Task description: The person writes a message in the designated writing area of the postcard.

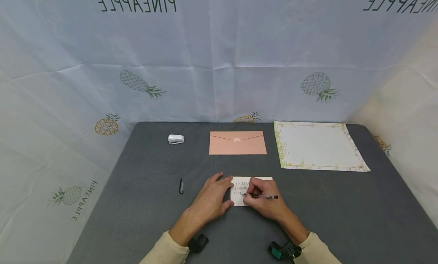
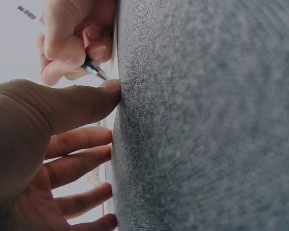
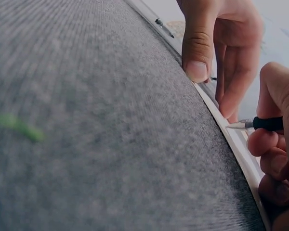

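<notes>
Note card: a small white card (image 1: pixel 237 201) lies flat on the grey tabletop (image 1: pixel 137 207) between my two hands, its right part covered by my right hand.
Handwriting: rows of dark handwritten characters cross the card's upper and middle part, too small for me to make out.
Left hand: my left hand (image 1: pixel 213 195) rests at the card's left edge, fingers spread, thumb near the lower corner.
Right hand: my right hand (image 1: pixel 267 200) pinches the pen between thumb and fingers, the other fingers curled beneath.
Pen: the black-and-clear pen (image 1: pixel 265 196) slants with its tip at the writing; the dark marks near its far end are too blurred to read.
Pen cap: the cap (image 1: pixel 181 186) lies to the left of my left hand, well apart.
Stapler: a white stapler (image 1: pixel 176 139) sits towards the back left.
Envelope: a salmon-pink envelope (image 1: pixel 236 147) lies beyond the card, with a pale round seal on its flap.
Bordered sheet: a large white sheet (image 1: pixel 318 146) with a leafy printed border lies at the back right.
Backdrop lettering: the cloth (image 1: pixel 212 40) carries pineapple drawings and the word "PINEAPPLE", back to front along the top, cut off at the right edge.
</notes>
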Demonstrator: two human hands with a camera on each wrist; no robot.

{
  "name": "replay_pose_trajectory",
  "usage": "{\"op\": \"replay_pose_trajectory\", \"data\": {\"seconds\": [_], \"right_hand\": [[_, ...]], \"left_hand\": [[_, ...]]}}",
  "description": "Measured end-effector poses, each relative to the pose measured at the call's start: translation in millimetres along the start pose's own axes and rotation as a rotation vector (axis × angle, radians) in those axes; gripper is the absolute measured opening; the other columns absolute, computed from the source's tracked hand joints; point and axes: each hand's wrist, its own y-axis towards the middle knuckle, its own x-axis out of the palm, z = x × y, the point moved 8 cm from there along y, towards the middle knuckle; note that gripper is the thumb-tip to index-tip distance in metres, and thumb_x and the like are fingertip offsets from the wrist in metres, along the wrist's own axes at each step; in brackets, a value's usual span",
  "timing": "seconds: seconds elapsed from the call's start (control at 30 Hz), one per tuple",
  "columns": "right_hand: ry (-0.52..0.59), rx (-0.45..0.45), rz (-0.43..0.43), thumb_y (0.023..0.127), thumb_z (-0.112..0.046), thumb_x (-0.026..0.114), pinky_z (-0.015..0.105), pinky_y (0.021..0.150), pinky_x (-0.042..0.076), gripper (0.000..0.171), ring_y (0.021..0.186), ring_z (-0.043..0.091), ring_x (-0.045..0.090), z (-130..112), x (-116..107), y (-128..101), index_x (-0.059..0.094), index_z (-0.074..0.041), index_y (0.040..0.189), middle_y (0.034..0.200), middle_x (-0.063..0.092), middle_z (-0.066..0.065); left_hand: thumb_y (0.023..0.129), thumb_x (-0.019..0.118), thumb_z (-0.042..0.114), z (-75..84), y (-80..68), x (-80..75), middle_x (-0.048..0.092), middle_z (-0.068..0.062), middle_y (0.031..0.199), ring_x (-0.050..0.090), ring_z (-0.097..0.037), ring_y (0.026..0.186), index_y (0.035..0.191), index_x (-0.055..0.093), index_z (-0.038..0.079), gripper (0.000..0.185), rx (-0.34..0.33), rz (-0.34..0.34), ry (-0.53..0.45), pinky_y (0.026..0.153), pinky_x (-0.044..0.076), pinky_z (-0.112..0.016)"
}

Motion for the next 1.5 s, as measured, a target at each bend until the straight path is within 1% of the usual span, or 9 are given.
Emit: {"op": "replay_pose_trajectory", "data": {"seconds": [0.3, 0.5, 0.57, 0.8, 0.93, 1.07, 1.13, 1.33, 1.5], "right_hand": [[0.001, 0.002, -0.015, 0.076, 0.007, 0.075, 0.011, 0.050, 0.031, 0.039, 0.053, -0.004, 0.044, 0.6, 1.1, 0.4, 0.060, -0.030, 0.076, 0.064, 0.059, -0.016], [-0.012, 0.005, 0.047, 0.075, 0.008, 0.074, 0.013, 0.049, 0.032, 0.039, 0.053, -0.004, 0.044, 2.0, -6.1, -1.0, 0.061, -0.029, 0.075, 0.065, 0.060, -0.016], [-0.014, 0.016, 0.055, 0.075, 0.008, 0.073, 0.014, 0.049, 0.032, 0.040, 0.053, -0.003, 0.043, 2.8, -8.0, -1.6, 0.062, -0.030, 0.076, 0.066, 0.060, -0.016], [-0.027, 0.048, 0.000, 0.079, 0.006, 0.074, 0.016, 0.051, 0.033, 0.037, 0.054, -0.002, 0.046, 4.0, -5.6, -1.9, 0.065, -0.030, 0.080, 0.068, 0.062, -0.017], [-0.034, 0.058, -0.015, 0.078, 0.005, 0.074, 0.015, 0.050, 0.030, 0.036, 0.053, -0.003, 0.045, 4.2, -4.4, -1.7, 0.064, -0.030, 0.078, 0.066, 0.060, -0.017], [-0.037, 0.043, -0.023, 0.077, 0.005, 0.074, 0.014, 0.050, 0.028, 0.036, 0.052, -0.004, 0.042, 3.7, -3.6, -2.2, 0.063, -0.030, 0.077, 0.063, 0.057, -0.018], [-0.038, 0.037, -0.021, 0.077, 0.005, 0.073, 0.014, 0.050, 0.028, 0.037, 0.052, -0.004, 0.041, 3.7, -3.9, -2.5, 0.062, -0.030, 0.077, 0.063, 0.056, -0.018], [-0.025, 0.040, 0.026, 0.076, 0.008, 0.073, 0.015, 0.049, 0.031, 0.039, 0.053, -0.003, 0.043, 3.6, -8.5, -2.4, 0.062, -0.029, 0.077, 0.064, 0.058, -0.016], [-0.029, 0.028, 0.008, 0.075, 0.007, 0.073, 0.013, 0.049, 0.028, 0.038, 0.053, -0.004, 0.043, 2.3, -7.0, -2.4, 0.061, -0.029, 0.075, 0.063, 0.056, -0.017]], "left_hand": [[0.089, 0.094, 0.024, -0.2, 0.1, -0.2, 0.068, -0.009, 0.152, 0.055, -0.040, 0.150, 0.133, 0.076, 0.007, 0.051, -0.001, -0.005, 0.002, 0.126, 0.044, -0.059], [0.088, 0.095, 0.024, -0.4, 0.1, 0.2, 0.069, -0.009, 0.152, 0.055, -0.040, 0.150, 0.133, 0.076, 0.007, 0.051, -0.002, -0.004, 0.005, 0.125, 0.045, -0.058], [0.089, 0.095, 0.024, -0.4, 0.2, 0.6, 0.068, -0.009, 0.152, 0.055, -0.039, 0.150, 0.133, 0.076, 0.007, 0.051, -0.002, -0.005, 0.008, 0.126, 0.045, -0.058], [0.089, 0.094, 0.025, -0.5, 0.4, 1.3, 0.068, -0.009, 0.153, 0.054, -0.039, 0.151, 0.133, 0.076, 0.007, 0.051, -0.001, -0.011, 0.005, 0.126, 0.044, -0.058], [0.089, 0.094, 0.024, -0.3, 0.7, 0.8, 0.068, -0.010, 0.153, 0.055, -0.040, 0.151, 0.133, 0.076, 0.007, 0.051, 0.002, -0.007, 0.008, 0.126, 0.044, -0.058], [0.089, 0.094, 0.024, -0.4, 0.8, 1.0, 0.068, -0.009, 0.153, 0.055, -0.040, 0.150, 0.133, 0.076, 0.007, 0.051, -0.002, -0.007, 0.009, 0.126, 0.045, -0.058], [0.089, 0.094, 0.024, -0.3, 0.8, 1.1, 0.068, -0.009, 0.153, 0.055, -0.039, 0.150, 0.133, 0.076, 0.007, 0.051, -0.004, -0.009, 0.010, 0.126, 0.044, -0.058], [0.089, 0.094, 0.025, 0.5, 0.3, 1.1, 0.068, -0.010, 0.153, 0.054, -0.040, 0.151, 0.134, 0.076, 0.006, 0.051, -0.001, -0.011, 0.006, 0.126, 0.044, -0.058], [0.089, 0.094, 0.024, 0.7, 0.0, 1.0, 0.068, -0.010, 0.152, 0.055, -0.040, 0.151, 0.133, 0.076, 0.006, 0.051, 0.006, -0.006, 0.006, 0.126, 0.044, -0.058]]}}
